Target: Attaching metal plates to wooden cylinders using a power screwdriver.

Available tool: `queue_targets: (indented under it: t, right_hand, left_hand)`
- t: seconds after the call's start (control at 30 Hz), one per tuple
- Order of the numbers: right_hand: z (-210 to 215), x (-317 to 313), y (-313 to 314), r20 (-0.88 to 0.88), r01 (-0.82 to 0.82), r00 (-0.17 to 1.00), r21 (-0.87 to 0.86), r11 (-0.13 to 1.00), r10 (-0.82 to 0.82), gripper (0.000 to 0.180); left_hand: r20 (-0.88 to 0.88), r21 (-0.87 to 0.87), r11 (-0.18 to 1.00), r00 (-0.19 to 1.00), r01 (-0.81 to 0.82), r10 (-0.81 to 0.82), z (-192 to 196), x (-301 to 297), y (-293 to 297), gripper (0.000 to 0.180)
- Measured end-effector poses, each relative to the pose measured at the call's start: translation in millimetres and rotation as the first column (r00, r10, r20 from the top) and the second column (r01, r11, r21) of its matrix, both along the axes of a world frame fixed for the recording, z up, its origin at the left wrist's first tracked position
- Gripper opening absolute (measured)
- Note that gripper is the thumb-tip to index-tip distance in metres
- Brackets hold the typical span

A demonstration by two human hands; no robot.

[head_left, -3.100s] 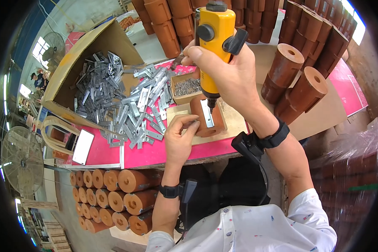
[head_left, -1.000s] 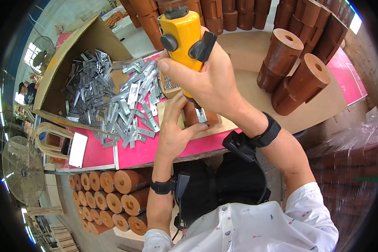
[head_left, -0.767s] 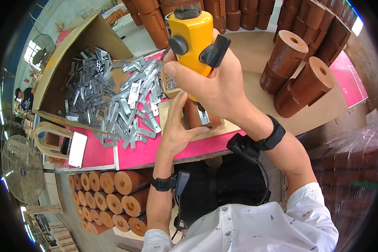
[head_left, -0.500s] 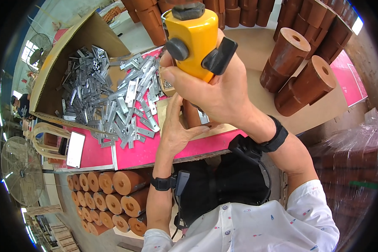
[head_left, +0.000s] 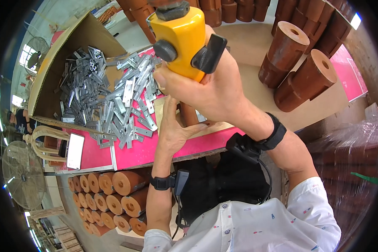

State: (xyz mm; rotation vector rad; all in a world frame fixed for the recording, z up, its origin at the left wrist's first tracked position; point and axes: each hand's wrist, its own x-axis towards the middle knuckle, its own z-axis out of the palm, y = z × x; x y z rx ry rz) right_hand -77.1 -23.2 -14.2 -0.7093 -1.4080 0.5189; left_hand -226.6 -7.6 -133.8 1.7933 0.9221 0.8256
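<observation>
Driver (head_left: 181, 44) is gripped in the right hand (head_left: 206, 86), fingers wrapped round its yellow body; tip hidden behind that hand. Left hand (head_left: 174, 132): thumb and fingers held apart in a C, brown cylinder (head_left: 187, 114) between them, thumb along its near side; whether they are clamped cannot be told. Cylinder is set on a pale board (head_left: 159, 110), close to the table edge (head_left: 185, 158); metal strip (head_left: 200, 116) is mostly covered by the right hand. Pink tabletop (head_left: 155, 152) is exposed as a band between board and near edge. To the left, brackets (head_left: 128, 105) are spread from carton (head_left: 65, 63) almost to the board. Phone (head_left: 75, 151) is propped near left. To the right, room for moving is left over a brown sheet (head_left: 319, 112), bounded by two posts (head_left: 284, 52); more are ranked at the far side. Logs (head_left: 126, 182) are stacked below the near edge, left. Reddish marks on the right sleeve (head_left: 311, 195) are too small to be read.
</observation>
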Motion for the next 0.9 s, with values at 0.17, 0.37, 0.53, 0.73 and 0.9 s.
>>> queue_targets:
  t: [0.17,0.37,0.53,0.73,0.9]
  right_hand:
    - [-5,4,2,0.017,0.003,1.0,-0.025,1.0,-0.002,0.052]
    - [-3,1,1,-0.022,-0.053,0.998,-0.043,0.998,0.052,0.053]
    - [-3,4,4,-0.033,-0.03,0.999,-0.064,0.997,0.028,0.03]
    - [9,16,-9,-0.115,-0.028,0.993,-0.088,0.996,0.018,0.04]
    - [13,41,-37,-0.148,-0.056,0.989,-0.22,0.974,0.023,0.042]
  left_hand:
    - [0.023,0.114,0.993,1.0,-0.02,0.017,7,3,-3,0.104]
    - [0.022,0.116,0.993,1.0,0.015,-0.018,11,0,0,0.105]
    - [-0.027,0.105,0.994,0.999,0.039,-0.036,5,-1,4,0.104]
    - [-0.23,0.246,0.964,0.972,0.1,-0.043,31,-1,-2,0.101]
    - [-0.481,0.403,0.875,0.876,0.269,-0.047,66,22,2,0.09]
